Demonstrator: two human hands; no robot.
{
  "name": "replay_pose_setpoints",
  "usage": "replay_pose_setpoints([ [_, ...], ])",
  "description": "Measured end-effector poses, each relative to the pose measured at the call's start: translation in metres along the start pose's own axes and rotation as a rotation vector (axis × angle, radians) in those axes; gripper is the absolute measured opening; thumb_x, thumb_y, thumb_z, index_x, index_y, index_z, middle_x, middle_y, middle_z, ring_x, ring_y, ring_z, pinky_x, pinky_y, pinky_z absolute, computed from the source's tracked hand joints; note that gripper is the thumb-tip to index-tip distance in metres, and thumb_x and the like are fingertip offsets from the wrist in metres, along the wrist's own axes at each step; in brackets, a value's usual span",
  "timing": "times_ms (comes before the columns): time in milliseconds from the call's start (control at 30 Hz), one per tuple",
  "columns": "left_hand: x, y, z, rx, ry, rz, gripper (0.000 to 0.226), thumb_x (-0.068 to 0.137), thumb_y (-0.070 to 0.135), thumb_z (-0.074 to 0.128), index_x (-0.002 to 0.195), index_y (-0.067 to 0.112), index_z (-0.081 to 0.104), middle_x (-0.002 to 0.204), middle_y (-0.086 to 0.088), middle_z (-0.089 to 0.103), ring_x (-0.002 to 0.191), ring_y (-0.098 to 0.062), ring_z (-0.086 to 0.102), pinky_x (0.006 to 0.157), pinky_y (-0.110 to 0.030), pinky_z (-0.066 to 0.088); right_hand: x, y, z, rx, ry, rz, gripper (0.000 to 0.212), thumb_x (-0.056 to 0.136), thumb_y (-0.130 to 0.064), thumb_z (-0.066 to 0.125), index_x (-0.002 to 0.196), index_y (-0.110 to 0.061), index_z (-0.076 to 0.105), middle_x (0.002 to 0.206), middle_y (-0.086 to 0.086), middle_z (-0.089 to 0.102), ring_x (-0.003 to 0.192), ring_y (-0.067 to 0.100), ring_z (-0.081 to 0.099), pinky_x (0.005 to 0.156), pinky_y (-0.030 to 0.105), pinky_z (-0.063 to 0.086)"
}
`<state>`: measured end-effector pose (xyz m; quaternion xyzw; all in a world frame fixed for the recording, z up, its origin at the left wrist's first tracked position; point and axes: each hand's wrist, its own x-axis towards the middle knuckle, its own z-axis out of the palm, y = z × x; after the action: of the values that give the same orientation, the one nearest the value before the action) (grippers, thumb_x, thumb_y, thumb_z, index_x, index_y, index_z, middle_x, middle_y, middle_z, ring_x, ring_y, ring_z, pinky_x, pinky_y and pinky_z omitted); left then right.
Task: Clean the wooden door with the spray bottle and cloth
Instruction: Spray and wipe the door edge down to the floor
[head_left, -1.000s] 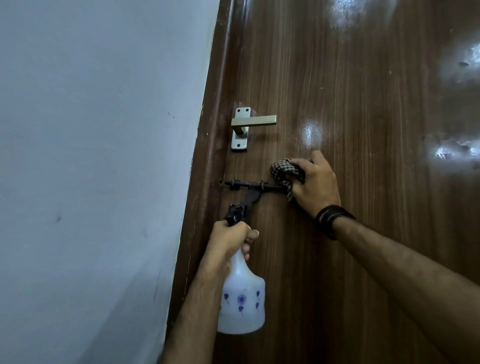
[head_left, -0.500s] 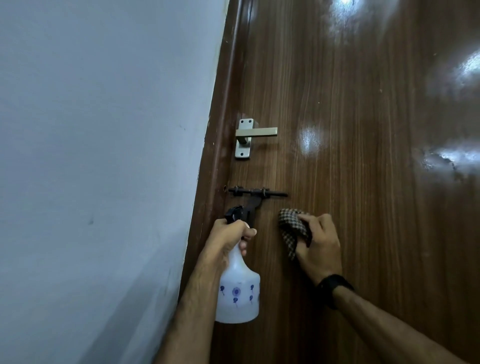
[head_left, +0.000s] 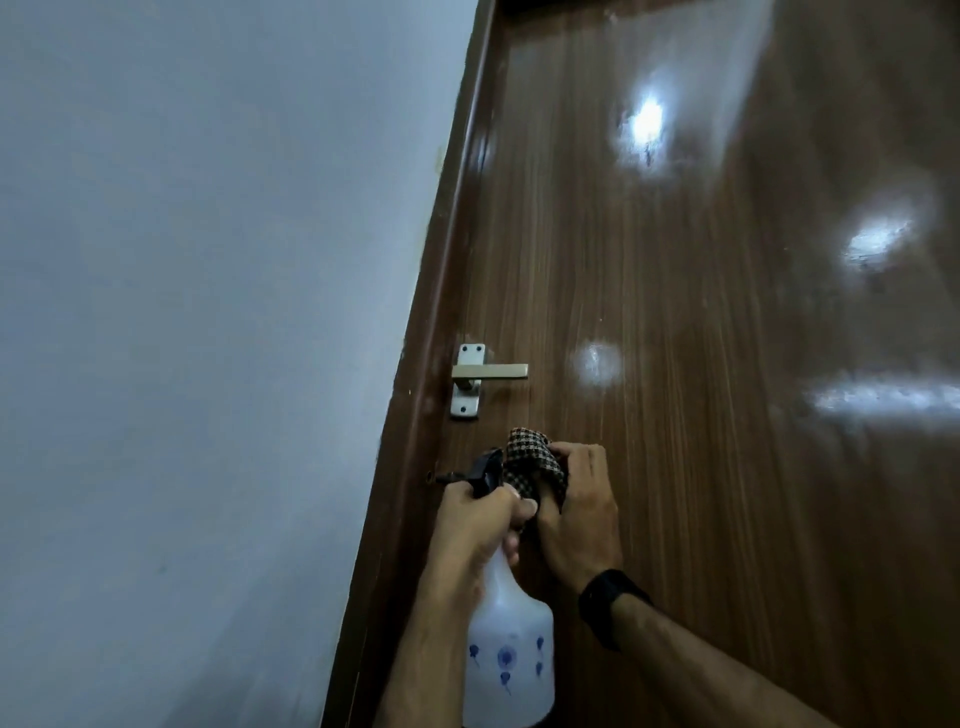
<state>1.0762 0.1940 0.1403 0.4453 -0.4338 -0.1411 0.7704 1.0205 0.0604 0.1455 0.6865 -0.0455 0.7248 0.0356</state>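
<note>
The left hand (head_left: 478, 525) grips the neck of the bottle (head_left: 509, 654), fingers curled round it just under the black spray head (head_left: 485, 473). The bottle stands about upright, long axis vertical, base down near the lower frame edge, its head toward the door (head_left: 701, 364). The right hand (head_left: 579, 514) holds the checked cloth (head_left: 532, 462) bunched in curled fingers against the door, below the lever handle (head_left: 488, 371), just beside the spray head. A black band (head_left: 608, 597) circles the right wrist. The wall (head_left: 208, 312) lies left.
</note>
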Motion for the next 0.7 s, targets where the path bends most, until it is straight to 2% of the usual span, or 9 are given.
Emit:
replay_pose_setpoints([
  [167,0.000,-0.008,0.023,0.088,-0.025,-0.012,0.014,0.086,-0.002,0.067,0.075,0.007,0.063,0.046,0.000,0.052,0.038,-0.012,0.043,0.045,-0.025,0.040,-0.016,0.012,-0.028,-0.017,0.108,0.177,0.024,0.088,-0.006,0.063,0.110,-0.014,0.058,0.110,-0.004,0.048,0.081,0.001,0.046,0.071,0.024,0.043],
  [333,-0.003,-0.037,0.060,0.081,-0.121,-0.055,0.018,0.086,-0.003,0.067,0.073,0.008,0.060,0.049,-0.004,0.046,0.039,-0.014,0.041,0.046,-0.026,0.040,-0.038,0.057,-0.089,-0.196,0.108,0.158,0.038,0.090,-0.008,0.062,0.126,-0.018,0.055,0.119,0.000,0.049,0.096,0.012,0.054,0.076,0.025,0.045],
  [467,-0.006,-0.058,0.098,0.039,-0.215,-0.082,0.021,0.085,-0.004,0.068,0.072,0.009,0.059,0.053,-0.006,0.048,0.041,-0.016,0.040,0.047,-0.027,0.039,-0.047,0.087,-0.142,-0.310,0.125,0.131,0.040,0.091,-0.016,0.056,0.130,-0.021,0.054,0.117,-0.003,0.045,0.095,0.013,0.052,0.073,0.028,0.048],
  [567,-0.014,-0.079,0.140,0.002,-0.324,-0.114,0.018,0.086,-0.003,0.068,0.075,0.010,0.060,0.053,-0.005,0.048,0.042,-0.015,0.042,0.049,-0.028,0.040,-0.048,0.106,-0.181,-0.404,0.133,0.173,0.039,0.092,-0.011,0.060,0.129,-0.024,0.056,0.115,-0.005,0.044,0.092,0.012,0.052,0.072,0.032,0.052],
  [700,-0.027,-0.095,0.196,-0.065,-0.399,-0.184,0.017,0.085,-0.003,0.069,0.075,0.008,0.062,0.051,-0.004,0.049,0.038,-0.013,0.043,0.045,-0.028,0.041,-0.057,0.114,-0.230,-0.499,0.124,0.206,0.037,0.091,-0.007,0.060,0.126,-0.020,0.057,0.116,-0.002,0.046,0.093,0.015,0.053,0.073,0.032,0.050],
])
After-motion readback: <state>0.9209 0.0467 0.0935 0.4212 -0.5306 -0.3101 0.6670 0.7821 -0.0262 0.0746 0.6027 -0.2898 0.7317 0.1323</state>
